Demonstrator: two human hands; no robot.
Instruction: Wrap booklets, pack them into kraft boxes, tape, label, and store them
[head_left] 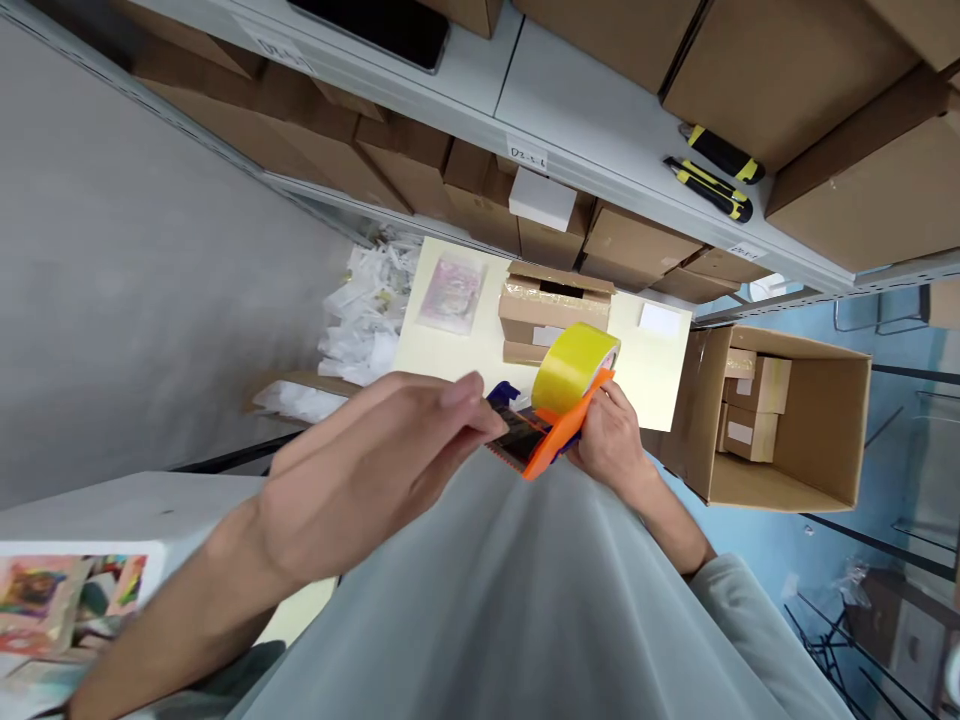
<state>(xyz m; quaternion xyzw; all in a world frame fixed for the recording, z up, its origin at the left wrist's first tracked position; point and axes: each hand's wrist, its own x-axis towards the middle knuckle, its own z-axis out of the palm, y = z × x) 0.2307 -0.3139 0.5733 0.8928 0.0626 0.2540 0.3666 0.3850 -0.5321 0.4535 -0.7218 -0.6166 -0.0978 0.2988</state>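
My right hand (611,435) grips an orange and blue tape dispenser (564,428) by its handle, which my fingers partly hide. A wide yellow tape roll (571,365) sits on the dispenser. With thumb and fingers pressed together, my left hand (382,450) pinches the tape end at the dispenser's toothed front edge; the exact contact is partly hidden. Beyond the dispenser, a small cardboard box (521,325) stands on the pale yellow table (645,385), with clear tape along its upper edge and a dark slot in its top.
A clear plastic packet (452,292) and a white paper (660,319) lie on the table. White scraps (371,305) pile up on the left. At right, a large open carton (795,485) holds small boxes. Two utility knives (712,185) lie on the shelf (592,90) above.
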